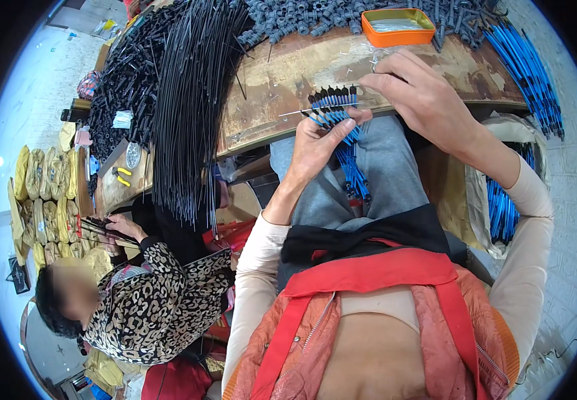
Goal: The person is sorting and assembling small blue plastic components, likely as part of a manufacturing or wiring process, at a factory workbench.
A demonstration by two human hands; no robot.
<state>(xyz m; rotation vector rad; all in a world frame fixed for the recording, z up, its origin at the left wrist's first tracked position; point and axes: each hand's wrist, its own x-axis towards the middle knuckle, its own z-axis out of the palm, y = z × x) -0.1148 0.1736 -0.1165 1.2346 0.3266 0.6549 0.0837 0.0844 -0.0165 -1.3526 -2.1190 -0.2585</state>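
My left hand is closed around a bundle of thin blue tubes with black ends. The black tips fan out in rows above my fingers, and the tubes hang down over my lap. A thin, straight metal rod lies across the bundle just below the upper tips. My right hand is just right of those tips, with thumb and fingers drawn together. Whatever is between its fingertips, if anything, is too small to make out.
On the wooden bench stands an orange tin of thin pale pins, beside grey fittings and long black rods. More blue tubes lie at right. Left, a co-worker handles dark rods near yellow-handled pliers.
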